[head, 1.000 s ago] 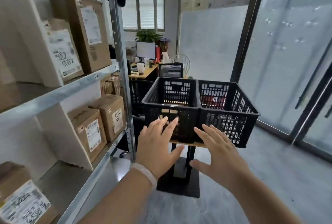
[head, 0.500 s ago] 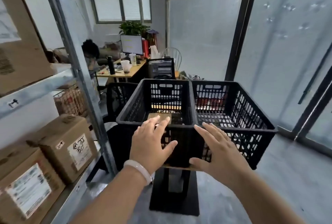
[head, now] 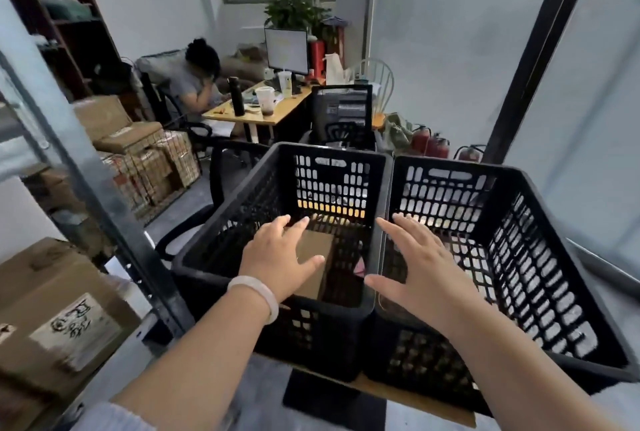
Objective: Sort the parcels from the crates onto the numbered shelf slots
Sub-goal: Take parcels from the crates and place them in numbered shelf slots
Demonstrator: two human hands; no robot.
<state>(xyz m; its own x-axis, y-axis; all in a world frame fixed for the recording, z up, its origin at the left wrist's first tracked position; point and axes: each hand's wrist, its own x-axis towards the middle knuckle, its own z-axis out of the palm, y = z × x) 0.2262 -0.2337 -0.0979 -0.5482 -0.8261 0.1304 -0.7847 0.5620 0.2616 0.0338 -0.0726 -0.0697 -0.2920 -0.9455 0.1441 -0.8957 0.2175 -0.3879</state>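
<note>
You can read nothing here: the label (head: 74,330) on the lower-left box (head: 41,278) shows only blurred black scrawl.

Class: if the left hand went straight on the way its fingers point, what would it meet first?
Probably the brown parcel in the left crate: the open left hand points forward and down over it. Depth is unclear.

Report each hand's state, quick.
Left hand: open, over the parcel in the left crate, holding nothing.
Right hand: open, over the right crate, holding nothing.
</note>
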